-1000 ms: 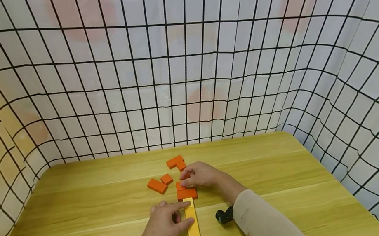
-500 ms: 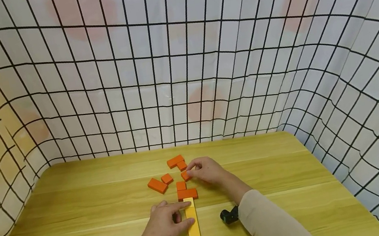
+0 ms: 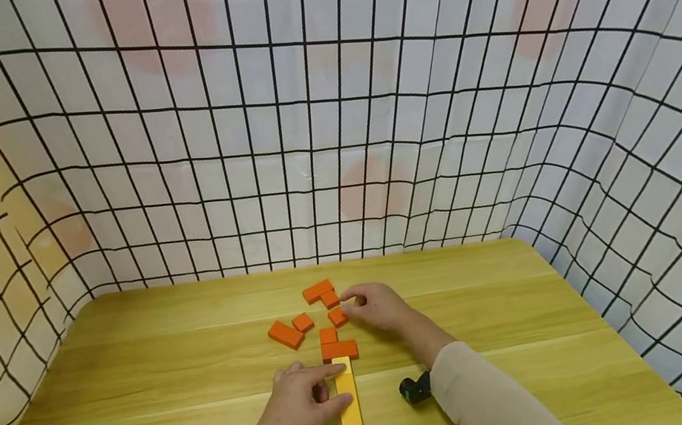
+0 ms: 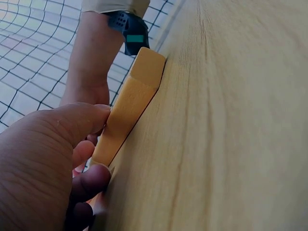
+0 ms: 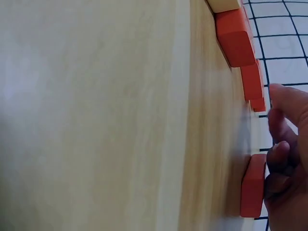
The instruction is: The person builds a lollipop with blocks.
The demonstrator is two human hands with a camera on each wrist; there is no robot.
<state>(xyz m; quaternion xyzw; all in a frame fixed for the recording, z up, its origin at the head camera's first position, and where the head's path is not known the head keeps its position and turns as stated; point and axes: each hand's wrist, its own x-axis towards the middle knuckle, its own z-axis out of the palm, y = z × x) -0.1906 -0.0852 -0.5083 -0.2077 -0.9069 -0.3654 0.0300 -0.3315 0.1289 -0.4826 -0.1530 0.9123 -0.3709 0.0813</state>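
A long yellow block (image 3: 352, 421) lies on the table, with a paler square piece (image 3: 341, 360) at its far end. My left hand (image 3: 298, 404) rests beside it, index fingertip on the paler piece and thumb at the long block's left edge. Beyond them, an orange block (image 3: 339, 351) lies crosswise, a small orange block (image 3: 328, 335) against its far side. My right hand (image 3: 377, 308) is farther out, thumb and index finger apart. Its thumb tip is right at a loose small orange block (image 3: 337, 316). The right wrist view shows an orange block (image 5: 253, 187) close by the fingers.
Farther back, an orange block (image 3: 317, 291) meets a smaller one (image 3: 330, 299). Left of the right hand lie another oblong orange block (image 3: 285, 335) and a small one (image 3: 302, 322). A black wrist camera (image 3: 415, 388) sits by the right sleeve. Wire mesh (image 3: 285, 199) borders the table.
My right hand has drawn away, to the right and farther back, from the small block behind the crosswise one, to the loose small orange block. My left hand stays on the yellow blocks.
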